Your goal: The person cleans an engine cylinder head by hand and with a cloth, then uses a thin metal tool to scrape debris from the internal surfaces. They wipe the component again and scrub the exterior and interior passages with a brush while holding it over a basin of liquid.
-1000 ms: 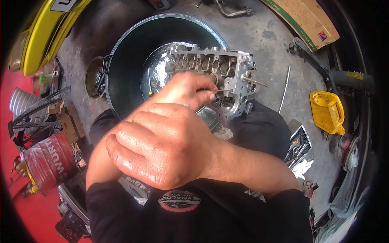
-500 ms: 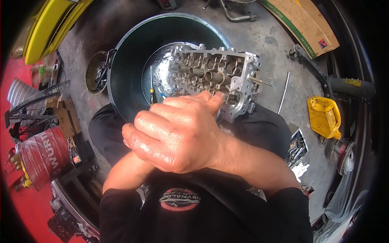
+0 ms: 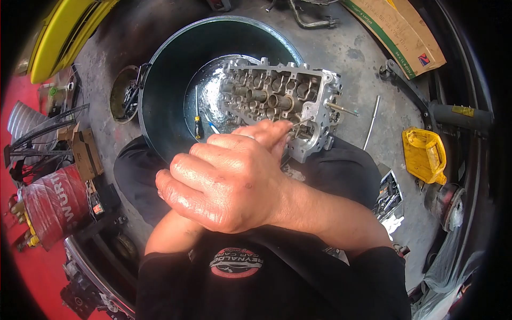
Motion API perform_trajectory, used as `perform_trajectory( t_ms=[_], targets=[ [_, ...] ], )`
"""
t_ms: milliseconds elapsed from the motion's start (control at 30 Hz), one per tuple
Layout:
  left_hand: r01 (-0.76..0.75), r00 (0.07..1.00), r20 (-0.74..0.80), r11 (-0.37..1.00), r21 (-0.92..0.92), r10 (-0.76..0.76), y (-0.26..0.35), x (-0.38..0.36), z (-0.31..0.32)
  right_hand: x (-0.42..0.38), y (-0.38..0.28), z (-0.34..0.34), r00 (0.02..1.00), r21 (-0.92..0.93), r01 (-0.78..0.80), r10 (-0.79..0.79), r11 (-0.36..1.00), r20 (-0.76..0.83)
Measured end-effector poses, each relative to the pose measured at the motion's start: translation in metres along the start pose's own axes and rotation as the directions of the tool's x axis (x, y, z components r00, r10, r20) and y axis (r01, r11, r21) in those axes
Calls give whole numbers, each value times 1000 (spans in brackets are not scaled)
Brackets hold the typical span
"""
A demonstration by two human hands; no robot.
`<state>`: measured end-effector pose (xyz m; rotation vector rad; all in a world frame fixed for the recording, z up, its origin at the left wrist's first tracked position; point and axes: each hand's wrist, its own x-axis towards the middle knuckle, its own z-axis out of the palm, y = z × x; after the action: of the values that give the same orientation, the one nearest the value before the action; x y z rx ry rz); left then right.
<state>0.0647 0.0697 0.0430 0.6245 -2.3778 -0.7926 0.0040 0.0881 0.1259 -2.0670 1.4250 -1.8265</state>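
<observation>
The right hand was a closed fist over the left forearm; I could not tell if it held anything. The left hand pinched a thin metal tool at the engine part, which lay in a dark basin. Steady, straight pressure would probably serve best. The part looked silver, wet and full of round holes.

On your left, the red drum carries white letters — "WÜR" is all you can read before it turns away. The badge on your black shirt seems to read "REYNALDO'S", upside down to you. The cardboard box's printing is too small to read.
</observation>
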Motion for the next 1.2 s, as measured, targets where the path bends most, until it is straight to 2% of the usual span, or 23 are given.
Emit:
perform_trajectory(
  t_ms=[67, 133, 200, 300, 400, 500, 600, 700, 800, 900, 933, 967, 1000, 1033, 1067, 1133, 1200],
  targets=[
    [25, 997, -67, 1000, 9, -25, -3, 1, 3, 0, 0, 0, 1000, -2, 1, -1, 1000, 2],
    [155, 988, 2, 984, -83, -155, -8, 2, 3, 1, 0, -1, 1000, 0, 1, -1, 1000, 4],
    [399, 908, 236, 887, -233, -347, -18, 3, -2, 2, 0, -3, 1000, 5, -1, 1, 1000, 6],
    [519, 835, 363, 811, -272, -413, -24, 8, -3, 0, 0, -2, 1000, -15, -2, 2, 1000, 12],
    [184, 982, 50, 981, -68, -181, -5, 3, -4, -1, 0, -4, 999, -13, -17, 17, 1000, 32],
    [170, 982, 95, 981, -94, -161, -6, 5, -7, -1, 2, -3, 1000, -4, -13, 13, 1000, 16],
    [277, 951, 170, 957, -90, -259, 11, 11, -18, 0, 1, -2, 999, 1, -20, 20, 1000, 30],
    [253, 963, 133, 956, -146, -234, 5, 1, -9, 0, 2, -2, 998, -7, -16, 16, 1000, 58],
    [339, 935, 184, 919, -200, -304, 10, -3, -9, -4, 2, 0, 994, -50, -27, 32, 998, 106],
    [483, 866, 252, 851, -206, -431, 17, -10, -6, -10, 2, 0, 973, -68, -49, 63, 996, 222],
    [545, 831, 289, 798, -259, -475, 18, -11, -5, -12, 1, 1, 957, -115, -70, 99, 991, 273],
    [603, 793, 326, 736, -307, -514, 18, -11, -4, -14, -1, 2, 937, -161, -86, 135, 983, 323],
    [689, 724, 397, 610, -392, -564, 18, -12, -3, -15, -3, 3, 913, -208, -100, 173, 973, 369],
    [760, 646, 463, 463, -455, -607, 17, -12, -1, -16, -5, 2, 851, -335, -104, 258, 936, 457],
    [821, 535, 565, 229, -523, -627, 12, -13, 2, -17, -8, -2, 777, -456, -88, 348, 886, 525],
    [803, 497, 611, 59, -593, -616, 6, -18, 12, -14, -11, -17, 603, -664, 2, 529, 748, 597],
    [725, 620, 493, 207, -656, -610, 1, -31, 28, -10, -13, -40, 410, -807, 146, 708, 572, 576]
  ],
)
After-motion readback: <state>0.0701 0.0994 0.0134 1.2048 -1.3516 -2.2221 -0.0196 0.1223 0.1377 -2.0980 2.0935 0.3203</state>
